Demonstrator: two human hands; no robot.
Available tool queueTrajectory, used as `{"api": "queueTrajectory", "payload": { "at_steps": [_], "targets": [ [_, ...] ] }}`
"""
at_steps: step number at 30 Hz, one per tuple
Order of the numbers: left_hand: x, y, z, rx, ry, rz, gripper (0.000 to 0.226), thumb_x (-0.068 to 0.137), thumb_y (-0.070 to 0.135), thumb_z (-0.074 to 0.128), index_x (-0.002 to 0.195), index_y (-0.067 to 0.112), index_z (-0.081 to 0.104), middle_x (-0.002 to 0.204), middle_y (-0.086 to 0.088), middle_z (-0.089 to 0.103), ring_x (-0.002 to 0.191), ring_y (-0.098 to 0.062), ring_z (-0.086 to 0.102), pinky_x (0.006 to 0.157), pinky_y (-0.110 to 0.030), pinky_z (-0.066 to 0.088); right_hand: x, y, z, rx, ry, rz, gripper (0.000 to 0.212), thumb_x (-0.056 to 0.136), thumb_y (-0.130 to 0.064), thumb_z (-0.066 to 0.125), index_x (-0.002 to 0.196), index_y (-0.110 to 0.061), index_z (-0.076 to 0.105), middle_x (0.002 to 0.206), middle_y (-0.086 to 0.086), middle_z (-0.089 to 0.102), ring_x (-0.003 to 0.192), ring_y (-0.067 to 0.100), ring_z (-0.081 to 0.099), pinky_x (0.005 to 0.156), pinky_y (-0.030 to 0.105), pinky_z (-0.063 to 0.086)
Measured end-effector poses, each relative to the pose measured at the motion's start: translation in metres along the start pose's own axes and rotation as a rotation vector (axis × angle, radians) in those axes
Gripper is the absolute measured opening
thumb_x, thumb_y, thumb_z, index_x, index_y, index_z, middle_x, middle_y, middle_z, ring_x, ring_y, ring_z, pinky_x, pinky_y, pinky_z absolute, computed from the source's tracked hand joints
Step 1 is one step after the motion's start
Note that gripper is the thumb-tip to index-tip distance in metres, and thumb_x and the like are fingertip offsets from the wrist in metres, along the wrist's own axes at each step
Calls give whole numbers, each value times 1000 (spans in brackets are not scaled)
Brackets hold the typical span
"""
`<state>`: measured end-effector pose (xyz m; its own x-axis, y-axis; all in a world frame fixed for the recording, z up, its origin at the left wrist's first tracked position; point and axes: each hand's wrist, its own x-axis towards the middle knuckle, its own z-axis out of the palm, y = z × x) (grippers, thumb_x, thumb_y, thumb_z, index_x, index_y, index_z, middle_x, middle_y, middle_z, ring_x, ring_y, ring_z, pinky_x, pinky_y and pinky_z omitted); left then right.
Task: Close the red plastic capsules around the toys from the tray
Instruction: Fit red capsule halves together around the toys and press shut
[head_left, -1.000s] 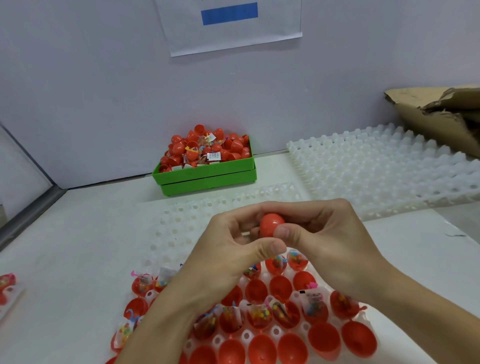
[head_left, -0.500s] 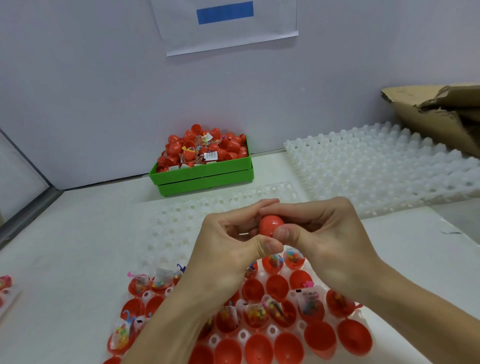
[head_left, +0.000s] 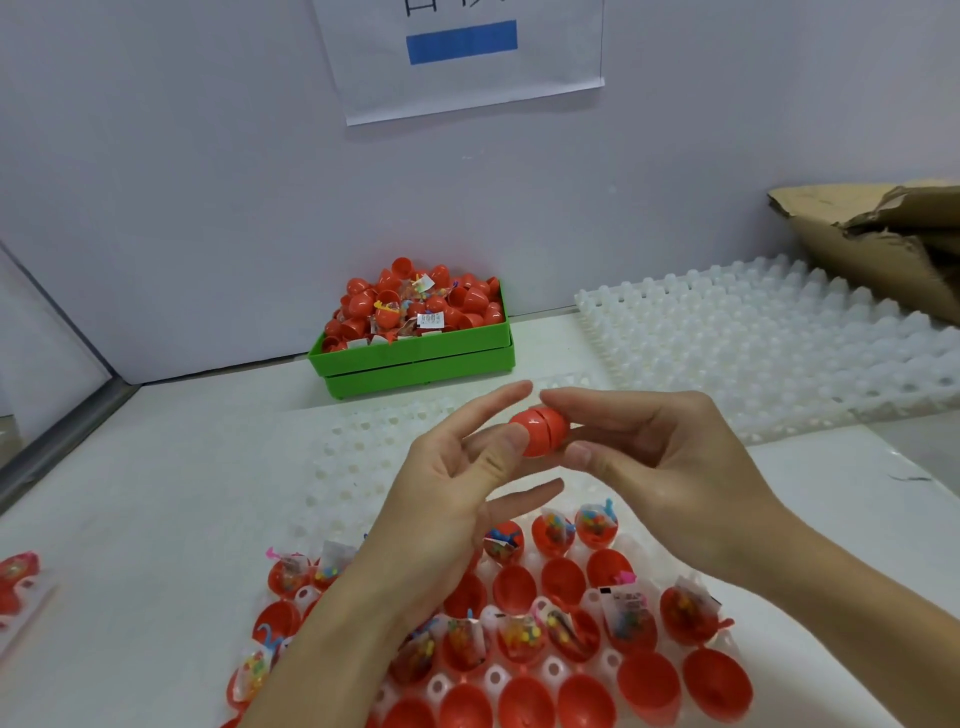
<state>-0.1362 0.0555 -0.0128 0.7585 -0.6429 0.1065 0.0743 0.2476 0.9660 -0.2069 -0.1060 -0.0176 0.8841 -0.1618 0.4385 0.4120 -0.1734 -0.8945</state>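
Note:
A red capsule (head_left: 540, 431) with a visible seam is held above the table. My right hand (head_left: 660, 467) pinches it between thumb and forefinger. My left hand (head_left: 457, 483) has its fingers spread loosely, the thumb tip touching the capsule's left end. Below the hands a white dimpled tray (head_left: 363, 467) carries several red capsule halves (head_left: 514, 587), some empty and some holding bagged toys (head_left: 623, 613).
A green bin (head_left: 415, 358) heaped with red capsules stands by the back wall. A second white tray (head_left: 769, 343) lies at the right, with crumpled cardboard (head_left: 878, 244) behind it. Loose red pieces (head_left: 18, 582) lie at the left edge.
My left hand's fingers have spread away from the capsule, leaving only the thumb on it. The capsule now shows whole with its seam, held by my right hand.

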Motion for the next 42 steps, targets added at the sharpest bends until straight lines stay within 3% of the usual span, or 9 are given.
{"api": "queueTrajectory", "payload": {
  "at_steps": [4, 16, 22, 26, 30, 34, 37, 39, 42],
  "targets": [
    [0, -3, -1, 63, -15, 20, 30, 88, 25, 59, 115, 18, 71, 108, -13, 73, 102, -29, 71, 80, -29, 58, 2, -1, 1, -61, 21, -54, 63, 85, 15, 64, 101, -45, 75, 97, -16, 76, 94, 7, 73, 83, 16, 55],
    [-2, 0, 7, 362, 148, 238, 21, 92, 16, 61, 110, 20, 72, 97, 4, 75, 87, -14, 74, 75, -20, 58, 6, 7, 3, -63, 147, 48, 35, 82, 3, 73, 97, -29, 74, 87, -10, 78, 81, 10, 75, 77, 19, 58],
    [30, 34, -11, 794, 155, 326, 46, 86, 6, 73, 125, 28, 65, 103, 17, 71, 92, 3, 68, 76, -9, 53, 65, -6, 9, -51, 92, 47, 16, 87, -8, 70, 101, -14, 75, 87, -4, 78, 81, 12, 75, 70, 18, 58],
    [75, 66, -39, 956, 243, 413, 36, 87, 6, 71, 121, 18, 66, 100, 3, 73, 85, -9, 72, 85, -29, 58, 129, -4, 25, 18, 54, 116, 13, 96, -12, 62, 93, -14, 74, 81, 4, 77, 73, 13, 74, 69, 20, 58],
    [127, 89, -72, 1041, 289, 428, 19, 92, 12, 67, 105, 19, 56, 83, -8, 72, 69, -18, 72, 68, -35, 60, 201, 9, 43, 59, 99, 199, 20, 97, -20, 61, 80, -17, 71, 71, 5, 73, 69, 18, 72, 68, 26, 60],
    [180, 105, -105, 1196, 279, 339, 19, 95, 20, 63, 112, 11, 59, 79, -6, 73, 64, -17, 70, 68, -35, 60, 264, 26, 47, -65, 104, 291, 24, 93, -29, 68, 74, -14, 70, 74, 10, 75, 77, 22, 75, 83, 39, 61],
    [214, 116, -125, 1418, 241, 255, 22, 95, 28, 63, 103, 8, 64, 76, -7, 70, 70, -21, 67, 71, -37, 56, 300, 38, 44, -335, 116, 305, 33, 87, -39, 72, 71, -10, 74, 70, 9, 74, 75, 24, 74, 82, 39, 60],
    [234, 122, -133, 1602, 168, 199, 30, 96, 32, 62, 90, 3, 68, 70, -9, 65, 66, -25, 63, 62, -34, 50, 320, 42, 43, -565, 100, 262, 39, 85, -44, 73, 74, -7, 76, 67, 8, 73, 62, 18, 69, 68, 30, 59],
    [254, 127, -139, 1783, 109, 148, 38, 97, 34, 60, 83, -1, 65, 69, -11, 60, 57, -24, 53, 53, -32, 41, 339, 44, 44, -795, 78, 189, 40, 85, -44, 72, 75, -5, 73, 53, 3, 64, 45, 8, 56, 44, 20, 41]
  ]
}}
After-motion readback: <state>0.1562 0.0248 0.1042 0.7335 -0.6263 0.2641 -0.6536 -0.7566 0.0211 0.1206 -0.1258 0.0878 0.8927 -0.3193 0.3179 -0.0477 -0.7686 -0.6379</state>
